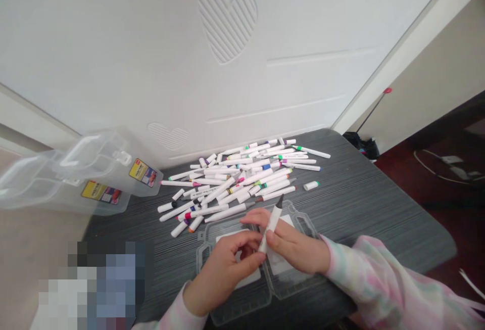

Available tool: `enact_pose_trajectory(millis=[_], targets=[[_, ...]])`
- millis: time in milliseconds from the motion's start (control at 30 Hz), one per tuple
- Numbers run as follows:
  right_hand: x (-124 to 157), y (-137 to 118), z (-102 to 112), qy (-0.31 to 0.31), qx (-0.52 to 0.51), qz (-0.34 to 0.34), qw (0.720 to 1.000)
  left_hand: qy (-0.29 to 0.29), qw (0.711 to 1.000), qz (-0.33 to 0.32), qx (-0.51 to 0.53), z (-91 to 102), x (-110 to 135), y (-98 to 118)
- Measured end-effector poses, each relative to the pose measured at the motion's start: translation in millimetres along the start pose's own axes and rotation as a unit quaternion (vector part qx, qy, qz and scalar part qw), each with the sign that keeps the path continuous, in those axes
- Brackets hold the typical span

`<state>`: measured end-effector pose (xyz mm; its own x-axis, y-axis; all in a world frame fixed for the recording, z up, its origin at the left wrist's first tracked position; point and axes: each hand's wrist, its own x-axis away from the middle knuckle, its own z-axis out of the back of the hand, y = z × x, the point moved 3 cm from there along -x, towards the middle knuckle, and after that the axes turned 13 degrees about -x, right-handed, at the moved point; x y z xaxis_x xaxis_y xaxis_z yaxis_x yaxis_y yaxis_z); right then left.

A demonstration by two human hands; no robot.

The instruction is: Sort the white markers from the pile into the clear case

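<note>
A white marker (272, 223) with a dark uncapped tip stands tilted between my two hands, its tip pointing up. My left hand (233, 264) pinches its lower end between thumb and fingers. The thumb of my right hand (290, 246) presses on the barrel, with the fingers behind it. Both hands are over a clear plastic case (237, 312) lying opened flat, with white sheets (282, 265) inside. Just beyond it spreads a pile of white markers (242, 178), some capped and some with bare coloured tips. Loose caps lie among them, one green-ended cap (311, 186) apart on the right.
Two clear lidded containers (142, 188) with yellow and blue labels stand at the table's left edge. The dark wood-grain table (379, 208) has a rounded right corner. A white panel (113, 67) with heart reliefs rises behind it. A blurred-out patch (102, 284) covers the lower left.
</note>
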<state>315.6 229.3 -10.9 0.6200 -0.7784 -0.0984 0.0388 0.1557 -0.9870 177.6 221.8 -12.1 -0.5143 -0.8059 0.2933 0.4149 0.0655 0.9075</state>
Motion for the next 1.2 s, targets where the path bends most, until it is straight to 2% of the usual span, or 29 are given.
enact_pose_trajectory(millis=[100,167,233,300,367,400,467,600,700,767,867,967,1067,1133,1200], targets=[[-0.6,-3.6,11.1,0.025,0.033,0.041,0.998,0.020,0.997,0.022,0.078,7.3,2.4,-5.9],[-1.9,-6.0,27.8,0.070,0.068,0.070,0.993,0.075,0.987,0.040,0.138,15.1,4.0,-11.7],[-2.1,-6.7,51.9,0.143,0.123,0.076,0.979,0.150,0.968,0.042,0.197,23.2,4.7,-16.7],[1.4,-5.3,80.4,0.230,0.200,0.045,0.951,0.202,0.946,0.043,0.250,28.4,4.2,-19.8],[8.1,-0.4,106.2,0.267,0.256,-0.031,0.928,0.221,0.931,0.046,0.288,29.6,2.4,-21.0],[12.0,2.7,116.3,0.258,0.281,-0.070,0.922,0.222,0.928,0.049,0.296,29.2,1.2,-21.3],[20.1,7.4,130.0,0.221,0.333,-0.107,0.910,0.224,0.926,0.059,0.300,27.5,-1.2,-22.8],[30.7,18.4,138.4,0.148,0.349,-0.171,0.909,0.240,0.922,0.080,0.294,25.0,-4.4,-30.7],[30.1,23.3,137.7,0.136,0.334,-0.195,0.912,0.251,0.923,0.084,0.281,24.8,-4.5,-36.5],[27.9,23.7,137.7,0.155,0.323,-0.203,0.911,0.249,0.928,0.082,0.263,24.5,-3.9,-38.1],[25.1,20.3,138.8,0.235,0.239,-0.189,0.923,0.236,0.944,0.071,0.219,23.2,-3.5,-36.1],[22.6,18.4,136.7,0.309,-0.005,-0.146,0.940,0.228,0.955,0.064,0.177,21.6,-3.7,-31.3],[19.5,20.2,132.3,0.331,-0.250,-0.116,0.903,0.223,0.961,0.062,0.151,20.1,-3.7,-27.7],[18.1,21.2,131.0,0.332,-0.343,-0.100,0.873,0.219,0.964,0.063,0.139,19.4,-3.4,-27.0],[17.9,21.8,131.4,0.336,-0.395,-0.095,0.850,0.215,0.966,0.065,0.131,18.7,-3.0,-27.5]])
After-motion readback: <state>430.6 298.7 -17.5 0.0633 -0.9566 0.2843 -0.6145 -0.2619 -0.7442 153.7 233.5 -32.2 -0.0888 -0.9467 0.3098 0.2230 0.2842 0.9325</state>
